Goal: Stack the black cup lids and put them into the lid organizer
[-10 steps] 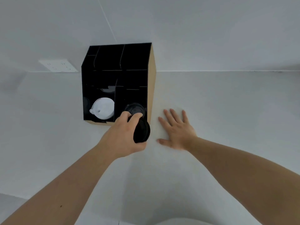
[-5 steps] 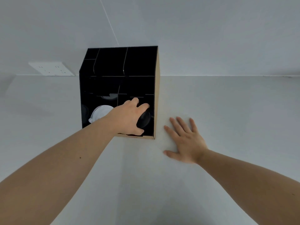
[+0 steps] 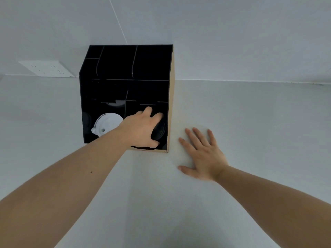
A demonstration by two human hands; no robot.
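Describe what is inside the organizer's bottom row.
In the organizer, the bottom left slot holds white lids. The bottom right slot holds black lids, gripped by the left hand, which covers most of them; their number cannot be seen.

organizer (image 3: 171,97): stands on the tabletop (image 3: 250,122), far against the wall
left hand (image 3: 141,129): reaches into the organizer's near right compartment, on the stacked lids (image 3: 160,130)
other lid (image 3: 107,123): near left compartment
right hand (image 3: 202,154): flat on the tabletop, just right of the organizer
socket plate (image 3: 47,70): far left
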